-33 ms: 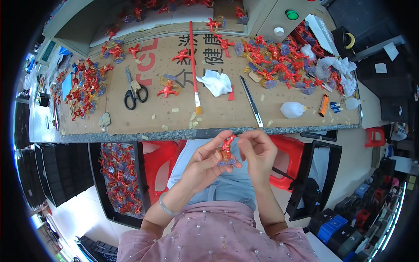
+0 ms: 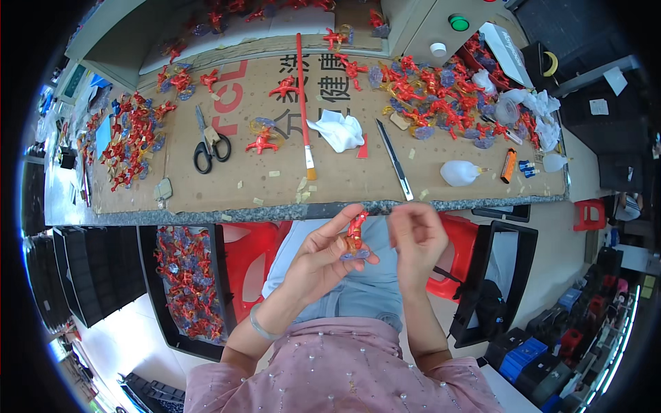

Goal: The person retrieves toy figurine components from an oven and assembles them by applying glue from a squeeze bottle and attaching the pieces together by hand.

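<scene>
My left hand [image 2: 323, 258] is closed around a small red toy figure [image 2: 356, 230], held upright above my lap just off the table's front edge. The figure's clear purplish base [image 2: 355, 255] rests near my fingertips, with amber parts above it. To the right, apart from the figure, my right hand [image 2: 418, 237] has its fingers curled in toward the thumb. Its fingertips are slightly blurred, and anything pinched between them is too small to make out.
On the cardboard-covered table [image 2: 227, 186] lie scissors [image 2: 211, 148], a red-handled brush [image 2: 303, 110], a utility knife [image 2: 394, 160], a white tissue [image 2: 337, 131], and a squeeze bottle [image 2: 461, 173]. Piles of red figures [image 2: 441, 96] flank them. A black tray of figures [image 2: 189, 286] stands at lower left.
My right hand has moved to the right, away from the figure. My left hand still holds the figure in nearly the same place.
</scene>
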The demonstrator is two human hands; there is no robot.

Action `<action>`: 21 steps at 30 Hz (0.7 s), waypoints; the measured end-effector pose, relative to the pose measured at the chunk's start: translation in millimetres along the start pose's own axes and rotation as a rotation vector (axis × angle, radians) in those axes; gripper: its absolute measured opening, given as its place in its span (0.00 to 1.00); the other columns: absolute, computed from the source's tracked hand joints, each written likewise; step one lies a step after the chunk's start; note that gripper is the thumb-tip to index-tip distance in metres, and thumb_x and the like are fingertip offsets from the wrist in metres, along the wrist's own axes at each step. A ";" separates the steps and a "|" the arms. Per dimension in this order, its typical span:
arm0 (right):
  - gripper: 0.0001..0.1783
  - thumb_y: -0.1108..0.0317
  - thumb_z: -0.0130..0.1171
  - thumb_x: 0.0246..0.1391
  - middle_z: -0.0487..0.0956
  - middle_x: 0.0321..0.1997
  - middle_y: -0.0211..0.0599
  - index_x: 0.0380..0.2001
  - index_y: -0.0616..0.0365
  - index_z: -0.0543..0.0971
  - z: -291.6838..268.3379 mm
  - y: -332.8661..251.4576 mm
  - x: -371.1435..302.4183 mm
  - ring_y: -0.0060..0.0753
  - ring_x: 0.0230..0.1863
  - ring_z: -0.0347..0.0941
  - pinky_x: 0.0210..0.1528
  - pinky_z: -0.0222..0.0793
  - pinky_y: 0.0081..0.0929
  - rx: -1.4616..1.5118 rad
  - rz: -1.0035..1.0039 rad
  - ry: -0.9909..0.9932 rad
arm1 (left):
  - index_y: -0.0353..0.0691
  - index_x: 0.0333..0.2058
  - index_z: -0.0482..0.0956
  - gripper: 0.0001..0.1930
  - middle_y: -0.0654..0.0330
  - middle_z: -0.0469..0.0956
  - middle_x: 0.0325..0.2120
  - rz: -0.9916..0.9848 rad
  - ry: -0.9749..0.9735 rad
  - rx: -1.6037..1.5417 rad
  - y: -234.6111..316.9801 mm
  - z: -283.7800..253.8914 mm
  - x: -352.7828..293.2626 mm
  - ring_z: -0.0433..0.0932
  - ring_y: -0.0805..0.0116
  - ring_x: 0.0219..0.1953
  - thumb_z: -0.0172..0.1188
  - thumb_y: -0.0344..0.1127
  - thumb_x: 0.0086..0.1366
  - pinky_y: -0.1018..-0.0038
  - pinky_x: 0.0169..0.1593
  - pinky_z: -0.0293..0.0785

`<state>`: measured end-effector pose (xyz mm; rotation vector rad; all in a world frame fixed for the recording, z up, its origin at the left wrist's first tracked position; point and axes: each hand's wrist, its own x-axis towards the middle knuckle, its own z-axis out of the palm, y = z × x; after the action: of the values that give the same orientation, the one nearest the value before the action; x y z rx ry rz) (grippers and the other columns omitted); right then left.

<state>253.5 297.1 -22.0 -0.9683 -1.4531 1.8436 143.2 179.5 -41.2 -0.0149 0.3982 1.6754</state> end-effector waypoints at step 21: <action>0.25 0.73 0.61 0.50 0.76 0.38 0.38 0.51 0.68 0.65 -25.3 -15.3 1.1 0.23 0.39 0.73 0.44 0.68 0.20 -0.103 -0.196 -0.092 | 0.38 0.60 0.61 0.26 0.50 0.78 0.41 0.228 0.108 0.246 12.9 0.8 -8.6 0.78 0.52 0.46 0.56 0.30 0.64 0.73 0.40 0.77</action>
<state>274.1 315.1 -10.7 -0.7667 -1.6503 1.7045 132.2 170.3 -35.1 0.1271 0.7070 1.8431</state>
